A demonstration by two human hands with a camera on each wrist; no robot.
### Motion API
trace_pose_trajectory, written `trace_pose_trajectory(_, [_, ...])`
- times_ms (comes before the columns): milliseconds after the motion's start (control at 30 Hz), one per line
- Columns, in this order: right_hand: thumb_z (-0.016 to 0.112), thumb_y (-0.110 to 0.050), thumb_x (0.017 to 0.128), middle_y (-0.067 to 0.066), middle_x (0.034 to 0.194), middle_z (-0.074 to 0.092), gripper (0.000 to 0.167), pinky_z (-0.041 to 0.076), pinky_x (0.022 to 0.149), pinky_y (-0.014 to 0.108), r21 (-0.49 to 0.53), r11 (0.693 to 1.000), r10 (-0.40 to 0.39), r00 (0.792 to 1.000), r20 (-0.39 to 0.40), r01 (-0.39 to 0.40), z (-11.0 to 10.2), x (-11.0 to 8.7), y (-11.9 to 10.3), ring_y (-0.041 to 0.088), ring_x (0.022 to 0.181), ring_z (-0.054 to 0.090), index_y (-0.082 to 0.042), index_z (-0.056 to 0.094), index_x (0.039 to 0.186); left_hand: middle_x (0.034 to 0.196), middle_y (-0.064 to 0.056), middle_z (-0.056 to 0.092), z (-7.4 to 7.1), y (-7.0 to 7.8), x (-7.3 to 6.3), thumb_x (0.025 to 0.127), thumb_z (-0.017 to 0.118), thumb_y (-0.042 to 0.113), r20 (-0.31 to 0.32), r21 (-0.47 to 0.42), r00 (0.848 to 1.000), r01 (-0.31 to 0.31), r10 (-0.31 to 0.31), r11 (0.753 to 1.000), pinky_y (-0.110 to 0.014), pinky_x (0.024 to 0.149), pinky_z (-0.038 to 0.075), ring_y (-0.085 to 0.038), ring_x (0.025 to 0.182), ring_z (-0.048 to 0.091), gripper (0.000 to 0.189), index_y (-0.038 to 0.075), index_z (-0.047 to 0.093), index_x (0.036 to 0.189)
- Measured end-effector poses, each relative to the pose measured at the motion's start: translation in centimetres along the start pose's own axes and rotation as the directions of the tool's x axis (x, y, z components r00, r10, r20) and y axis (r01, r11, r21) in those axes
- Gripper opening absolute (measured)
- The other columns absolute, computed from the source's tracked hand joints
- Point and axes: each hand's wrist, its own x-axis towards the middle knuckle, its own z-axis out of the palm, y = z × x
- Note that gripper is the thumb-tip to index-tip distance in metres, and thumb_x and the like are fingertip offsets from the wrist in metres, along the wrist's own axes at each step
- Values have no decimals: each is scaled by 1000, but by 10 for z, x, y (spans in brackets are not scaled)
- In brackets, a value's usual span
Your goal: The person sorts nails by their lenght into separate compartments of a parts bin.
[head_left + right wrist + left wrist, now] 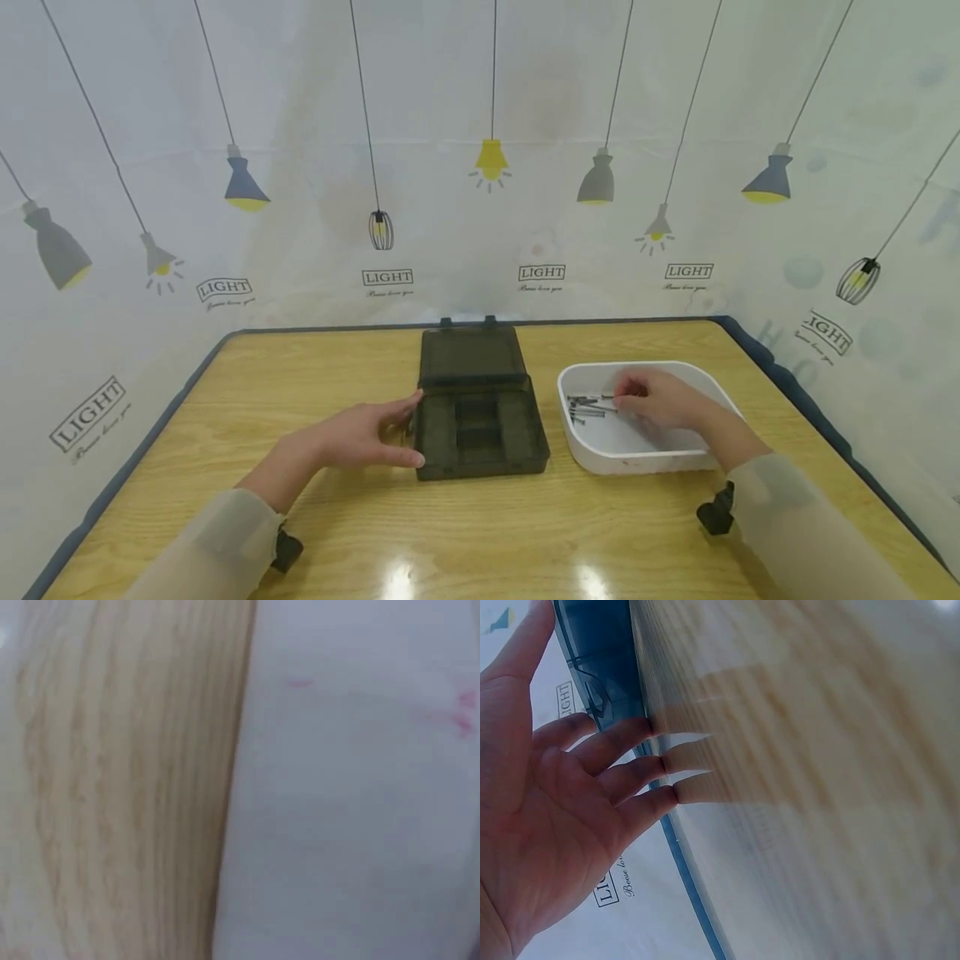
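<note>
My left hand (363, 433) is at the left side of a dark see-through plastic case (480, 433). Its thumb and forefinger are spread along that side, touching it. In the left wrist view the left hand (562, 795) has its fingers loosely extended, their tips at the tabletop. The case lies with its lid (472, 354) raised toward the back and shows divided compartments. Inside a white tray (637, 462), my right hand (663, 400) has curled fingers and pinches a thin metal screw (608, 397). Several more screws (583, 408) lie beside the fingertips.
Everything stands on a wooden table (480, 533) with a dark edge. A white cloth printed with lamps (491, 158) hangs behind and along both sides. The right wrist view holds just tabletop (112, 780) and the tray's white outer wall (337, 795), with reddish marks.
</note>
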Motion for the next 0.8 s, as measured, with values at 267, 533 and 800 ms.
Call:
trace_pose_trajectory(267, [67,-24,111,10,108,70,27,54,75,30,107,994,23,999,-25,-20,-6,-13,-9,23,92,61,-7,73,131,174,-15,44,0,1,-1,94,78,68,-3,-7,1000,-4,4,1000,-63,131,35,-37,162,42,112,22,20,178])
trace_pose_trajectory(533, [64,-27,113,14,114,72,30,55,74,30,147,989,-22,999,-42,28,-2,-23,-21,25,95,62,-7,70,135,175,-16,42,-1,3,-1,95,78,67,9,-18,1000,-8,8,1000,-63,131,35,-37,162,41,112,22,19,178])
trace_pose_trajectory(800, [64,-27,113,19,118,75,28,60,74,34,221,971,-87,995,-49,96,1,-22,-53,25,93,68,-3,68,128,174,-17,44,-1,4,-2,95,78,67,8,-17,1000,-8,8,1000,-64,130,36,-39,161,43,112,20,20,178])
